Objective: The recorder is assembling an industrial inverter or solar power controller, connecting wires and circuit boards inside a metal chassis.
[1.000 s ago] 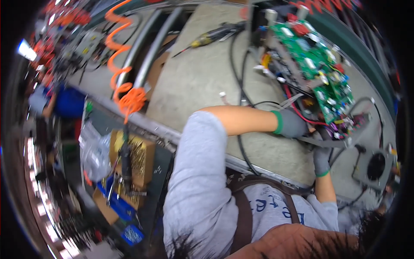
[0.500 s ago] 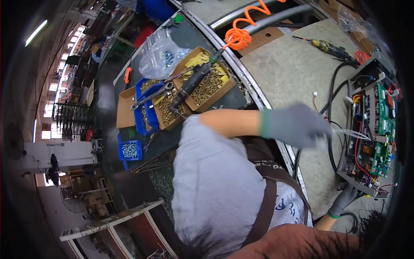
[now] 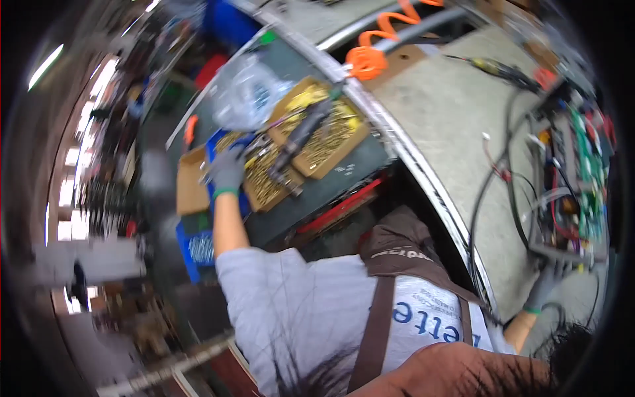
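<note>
My left hand [image 3: 227, 171], in a grey glove, reaches over the blue parts bins, beside the shiny ratchet wrench [image 3: 256, 147]. Its fingers point down and are blurred, so I cannot make out whether they grasp anything. At the far right, my gloved right hand [image 3: 545, 286] is closed at the near edge of an open metal chassis [image 3: 562, 255] holding green circuit boards [image 3: 589, 178] and wires. A dark power screwdriver [image 3: 304, 135] lies across cardboard boxes of brass-coloured screws [image 3: 324, 142].
A blue bin [image 3: 198, 248] of silvery fasteners stands by my left forearm. Behind the boxes lies a clear plastic bag [image 3: 245, 92]. An orange coiled hose [image 3: 366, 63] hangs near the metal rail [image 3: 423, 178]. Black cables [image 3: 509, 165] and another screwdriver [image 3: 499, 69] lie on the light tabletop.
My left hand has swung from beside the chassis at the right over to the blue bins at the left. My right hand stays at the chassis edge. The view has shifted slightly.
</note>
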Demonstrator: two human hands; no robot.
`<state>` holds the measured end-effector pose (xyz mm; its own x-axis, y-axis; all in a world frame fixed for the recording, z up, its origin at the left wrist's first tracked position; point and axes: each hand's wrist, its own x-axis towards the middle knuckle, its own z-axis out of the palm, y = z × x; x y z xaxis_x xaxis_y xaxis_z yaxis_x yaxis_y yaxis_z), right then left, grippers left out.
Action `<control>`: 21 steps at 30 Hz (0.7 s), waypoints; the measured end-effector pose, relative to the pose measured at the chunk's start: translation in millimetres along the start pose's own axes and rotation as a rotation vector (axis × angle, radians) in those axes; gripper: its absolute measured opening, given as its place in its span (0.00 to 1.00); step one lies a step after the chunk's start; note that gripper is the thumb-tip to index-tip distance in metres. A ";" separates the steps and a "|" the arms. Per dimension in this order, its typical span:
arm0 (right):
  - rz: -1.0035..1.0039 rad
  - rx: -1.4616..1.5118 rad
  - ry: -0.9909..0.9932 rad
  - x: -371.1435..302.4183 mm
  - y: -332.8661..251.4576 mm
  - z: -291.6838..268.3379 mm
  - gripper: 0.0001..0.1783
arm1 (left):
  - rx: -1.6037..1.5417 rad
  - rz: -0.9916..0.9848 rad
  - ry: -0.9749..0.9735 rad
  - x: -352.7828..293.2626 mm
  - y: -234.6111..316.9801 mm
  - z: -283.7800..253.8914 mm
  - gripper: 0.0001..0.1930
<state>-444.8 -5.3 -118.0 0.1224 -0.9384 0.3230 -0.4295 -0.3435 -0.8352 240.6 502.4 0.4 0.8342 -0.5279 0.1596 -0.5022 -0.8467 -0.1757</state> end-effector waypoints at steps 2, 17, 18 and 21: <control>0.195 0.006 -0.034 -4.5 -4.7 0.7 0.21 | -0.073 0.021 -0.014 -1.7 -6.4 -1.5 0.15; 0.381 0.033 -0.436 4.0 -142.3 2.8 0.24 | -0.776 1.044 -0.440 -74.6 331.0 -124.2 0.24; 0.478 -0.028 -0.512 13.1 -138.9 -2.5 0.24 | -0.759 1.217 -0.438 -74.9 381.7 -118.2 0.27; 0.499 0.054 -0.647 25.8 -146.6 -6.7 0.22 | -0.747 1.387 -0.524 -73.6 474.6 -104.2 0.28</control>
<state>-384.7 21.1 15.8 0.4271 -0.8110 -0.3998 -0.5287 0.1347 -0.8381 -82.8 132.5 6.5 -0.4082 -0.9109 -0.0604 -0.7423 0.2927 0.6027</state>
